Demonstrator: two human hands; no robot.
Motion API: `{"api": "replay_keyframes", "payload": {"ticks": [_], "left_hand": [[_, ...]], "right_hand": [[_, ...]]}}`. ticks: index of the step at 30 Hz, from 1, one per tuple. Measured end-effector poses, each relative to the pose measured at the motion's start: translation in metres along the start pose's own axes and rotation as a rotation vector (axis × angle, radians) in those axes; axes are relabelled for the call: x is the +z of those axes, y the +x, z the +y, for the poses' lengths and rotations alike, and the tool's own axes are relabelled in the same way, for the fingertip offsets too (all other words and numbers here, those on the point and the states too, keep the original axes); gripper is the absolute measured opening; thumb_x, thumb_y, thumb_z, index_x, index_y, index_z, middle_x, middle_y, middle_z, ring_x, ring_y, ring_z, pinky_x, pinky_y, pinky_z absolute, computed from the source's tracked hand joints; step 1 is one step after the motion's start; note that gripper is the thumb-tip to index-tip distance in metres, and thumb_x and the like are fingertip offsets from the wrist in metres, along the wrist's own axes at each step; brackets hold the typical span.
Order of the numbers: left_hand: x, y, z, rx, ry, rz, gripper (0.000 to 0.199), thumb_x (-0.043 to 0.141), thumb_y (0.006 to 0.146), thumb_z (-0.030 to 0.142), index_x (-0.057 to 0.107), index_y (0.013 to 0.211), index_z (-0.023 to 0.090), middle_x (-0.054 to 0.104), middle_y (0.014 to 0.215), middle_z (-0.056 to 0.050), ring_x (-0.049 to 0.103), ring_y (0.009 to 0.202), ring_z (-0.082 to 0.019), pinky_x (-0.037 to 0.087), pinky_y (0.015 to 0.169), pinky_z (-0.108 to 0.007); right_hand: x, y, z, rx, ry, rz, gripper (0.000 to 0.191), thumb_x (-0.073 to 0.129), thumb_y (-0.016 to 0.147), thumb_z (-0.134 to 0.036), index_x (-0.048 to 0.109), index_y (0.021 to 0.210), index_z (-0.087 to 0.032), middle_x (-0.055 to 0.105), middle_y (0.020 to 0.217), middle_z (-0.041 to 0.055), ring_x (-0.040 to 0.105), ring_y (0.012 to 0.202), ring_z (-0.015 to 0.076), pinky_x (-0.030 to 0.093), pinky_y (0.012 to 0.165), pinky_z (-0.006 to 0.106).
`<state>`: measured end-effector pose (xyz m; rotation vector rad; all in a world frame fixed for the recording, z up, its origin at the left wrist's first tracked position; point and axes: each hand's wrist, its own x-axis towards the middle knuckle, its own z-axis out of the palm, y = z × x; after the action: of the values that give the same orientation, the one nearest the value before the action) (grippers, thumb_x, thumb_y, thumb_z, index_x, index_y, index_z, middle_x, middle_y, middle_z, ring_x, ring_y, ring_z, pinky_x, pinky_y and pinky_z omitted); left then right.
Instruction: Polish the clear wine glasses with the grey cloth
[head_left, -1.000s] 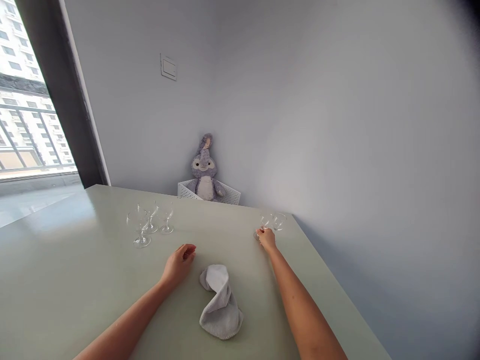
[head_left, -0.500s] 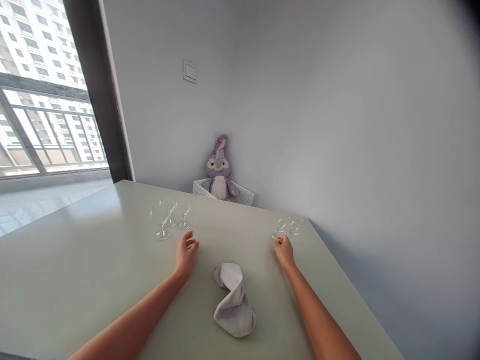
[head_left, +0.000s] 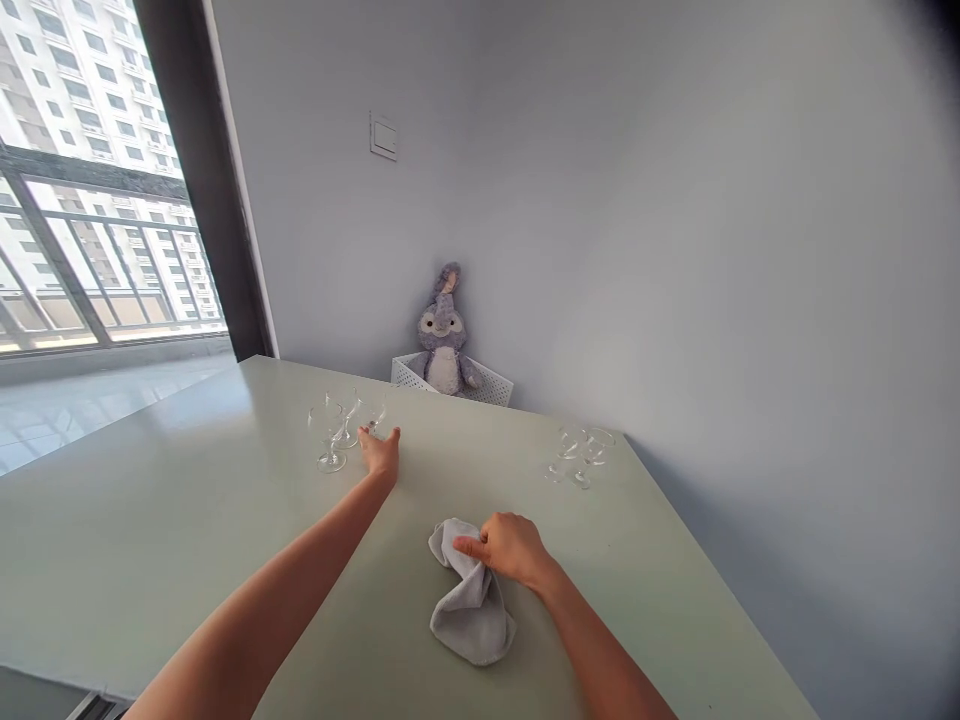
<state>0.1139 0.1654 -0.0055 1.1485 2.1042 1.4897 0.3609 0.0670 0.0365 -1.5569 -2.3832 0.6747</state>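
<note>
My left hand (head_left: 381, 457) reaches to the left-hand group of clear stemmed glasses. Its thumb and fingers are spread, just in front of the nearest-right glass (head_left: 375, 408), whose base is partly hidden behind the hand. Beside that one stand a front glass (head_left: 331, 460) and a back glass (head_left: 350, 436). At the middle of the table, a crumpled light grey cloth (head_left: 476, 625) lies with its upper edge under my right hand (head_left: 511, 547). That hand's fingers are curled, and the thumb rests over the fabric; the fingertips are hidden.
Two more stemmed glasses, one left (head_left: 566, 445) and one right (head_left: 592, 455), stand close together by the table's right edge. Behind the table (head_left: 187, 540), a plush toy (head_left: 442, 345) sits in a white perforated basket (head_left: 491, 385) against the wall. A window is at left.
My right hand has left the right-hand glasses and come back left to the cloth. My left hand has moved forward to the left-hand glasses, its fingers spreading. The view has shifted slightly.
</note>
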Motion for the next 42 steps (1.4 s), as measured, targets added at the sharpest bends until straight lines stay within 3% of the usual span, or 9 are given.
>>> {"api": "replay_keyframes", "payload": {"ticks": [5, 9, 12, 15, 19, 23, 27, 34, 42], "left_hand": [[-0.004, 0.005, 0.003, -0.137, -0.044, 0.08, 0.066, 0.047, 0.078, 0.037, 0.015, 0.13, 0.014, 0.046, 0.119, -0.017, 0.052, 0.105, -0.023, 0.043, 0.083, -0.038], [-0.006, -0.013, 0.012, -0.069, -0.083, -0.015, 0.054, 0.051, 0.076, 0.036, 0.032, 0.122, 0.014, 0.056, 0.095, -0.006, 0.058, 0.081, -0.015, 0.046, 0.073, -0.029], [-0.006, -0.043, 0.02, 0.036, -0.09, -0.134, 0.048, 0.055, 0.073, 0.036, 0.041, 0.114, 0.017, 0.058, 0.088, -0.002, 0.058, 0.076, -0.014, 0.045, 0.07, -0.027], [-0.007, -0.077, 0.025, 0.286, 0.011, -0.225, 0.047, 0.055, 0.074, 0.029, 0.041, 0.117, 0.021, 0.059, 0.096, -0.003, 0.055, 0.088, -0.018, 0.043, 0.08, -0.033], [-0.01, -0.108, 0.028, 0.554, 0.149, -0.225, 0.046, 0.051, 0.077, 0.023, 0.04, 0.121, 0.022, 0.057, 0.106, -0.006, 0.05, 0.101, -0.022, 0.039, 0.087, -0.037], [-0.013, -0.116, 0.028, 0.676, 0.222, -0.242, 0.042, 0.048, 0.079, 0.025, 0.042, 0.121, 0.021, 0.057, 0.104, -0.006, 0.05, 0.098, -0.022, 0.04, 0.086, -0.037], [-0.018, -0.116, 0.029, 0.71, 0.275, -0.233, 0.04, 0.046, 0.08, 0.025, 0.043, 0.12, 0.02, 0.058, 0.101, -0.007, 0.049, 0.095, -0.023, 0.04, 0.083, -0.038], [-0.025, -0.122, 0.034, 0.901, 0.347, -0.399, 0.055, 0.043, 0.071, 0.006, 0.043, 0.124, 0.02, 0.06, 0.1, -0.009, 0.05, 0.095, -0.023, 0.039, 0.081, -0.038], [-0.043, -0.11, 0.049, 1.069, 0.378, -0.492, 0.036, 0.041, 0.086, 0.023, 0.048, 0.12, 0.028, 0.061, 0.107, -0.006, 0.053, 0.102, -0.02, 0.016, 0.104, -0.045]], "right_hand": [[0.013, 0.0, 0.001, -0.005, 0.418, 0.005, 0.033, 0.059, 0.067, -0.038, 0.042, 0.048, -0.017, 0.036, 0.047, -0.0055, 0.031, 0.046, 0.007, 0.023, 0.047, 0.021], [0.017, 0.002, 0.009, 0.084, 1.016, 0.047, 0.03, 0.059, 0.069, -0.043, 0.045, 0.062, -0.018, 0.037, 0.055, -0.0055, 0.034, 0.05, 0.0079, 0.029, 0.047, 0.02], [0.013, 0.001, 0.011, 0.179, 1.321, 0.207, 0.031, 0.06, 0.07, -0.045, 0.04, 0.065, -0.021, 0.036, 0.057, -0.006, 0.034, 0.049, 0.0086, 0.03, 0.045, 0.02], [0.007, -0.002, 0.007, 0.14, 1.381, 0.427, 0.033, 0.057, 0.073, -0.043, 0.036, 0.063, -0.021, 0.033, 0.057, -0.006, 0.032, 0.049, 0.0089, 0.029, 0.045, 0.02], [0.005, -0.012, -0.005, 0.013, 1.185, 0.625, 0.029, 0.051, 0.08, -0.043, 0.038, 0.065, -0.021, 0.035, 0.058, -0.0046, 0.035, 0.053, 0.0102, 0.033, 0.048, 0.022], [0.011, -0.02, -0.017, -0.151, 0.918, 0.465, 0.022, 0.046, 0.083, -0.041, 0.055, 0.087, -0.021, 0.053, 0.081, 0.0032, 0.049, 0.066, 0.0142, 0.04, 0.056, 0.024], [0.018, -0.019, -0.019, -0.191, 0.781, 0.281, 0.042, 0.047, 0.083, -0.041, 0.047, 0.122, -0.026, 0.059, 0.09, 0.0055, 0.055, 0.067, 0.0168, 0.046, 0.062, 0.029], [0.028, -0.011, -0.01, -0.164, 0.816, 0.076, 0.038, 0.055, 0.078, -0.042, 0.056, 0.112, -0.027, 0.063, 0.089, 0.0056, 0.061, 0.064, 0.0178, 0.05, 0.058, 0.031], [0.014, -0.005, 0.004, 0.001, 1.515, -0.068, 0.033, 0.059, 0.074, -0.048, 0.06, 0.08, -0.016, 0.06, 0.058, 0.0, 0.057, 0.045, 0.0127, 0.046, 0.044, 0.024]]}}
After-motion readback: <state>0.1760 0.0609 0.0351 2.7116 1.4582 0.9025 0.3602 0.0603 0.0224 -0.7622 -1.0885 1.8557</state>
